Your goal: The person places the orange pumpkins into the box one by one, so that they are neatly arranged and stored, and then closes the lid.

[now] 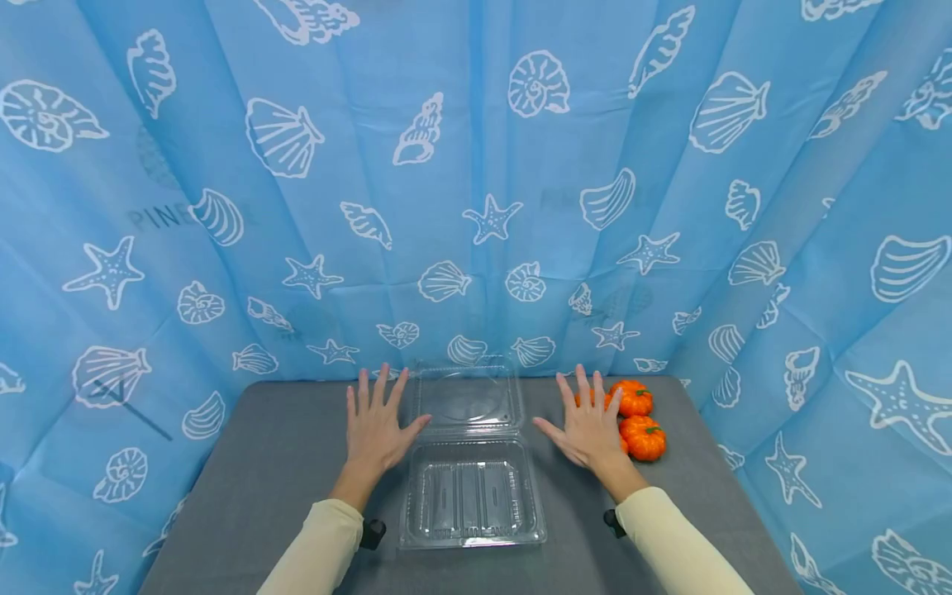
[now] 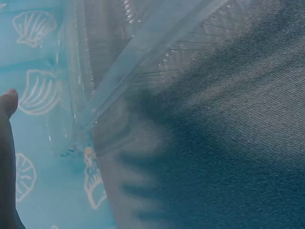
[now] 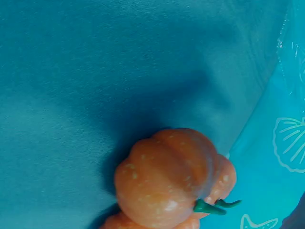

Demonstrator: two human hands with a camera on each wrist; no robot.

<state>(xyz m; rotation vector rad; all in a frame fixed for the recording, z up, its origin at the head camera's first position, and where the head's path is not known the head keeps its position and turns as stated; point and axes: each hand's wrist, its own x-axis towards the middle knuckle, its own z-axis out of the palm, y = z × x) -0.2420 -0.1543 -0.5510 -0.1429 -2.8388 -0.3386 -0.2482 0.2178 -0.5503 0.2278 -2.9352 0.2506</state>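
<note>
Left hand (image 1: 374, 434): spread wide | right hand (image 1: 590, 431): likewise spread, near small orange green-stemmed pumpkins (image 1: 644, 438) | between the hands, I see a clear-plastic hinged box (image 1: 470, 500), lid (image 1: 468, 401) back, on the grey table (image 1: 260, 479)

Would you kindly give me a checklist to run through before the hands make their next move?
1. Left hand free: ok, holding nothing.
2. Right hand free: ok, holding nothing.
3. Clear container open: ok, lid on the far side.
4. Pumpkins near the right hand: ok, on the table.
5. Pumpkins fully visible in head view: not ok, right hand covers some.
6. Pumpkin count: cannot tell.
</note>
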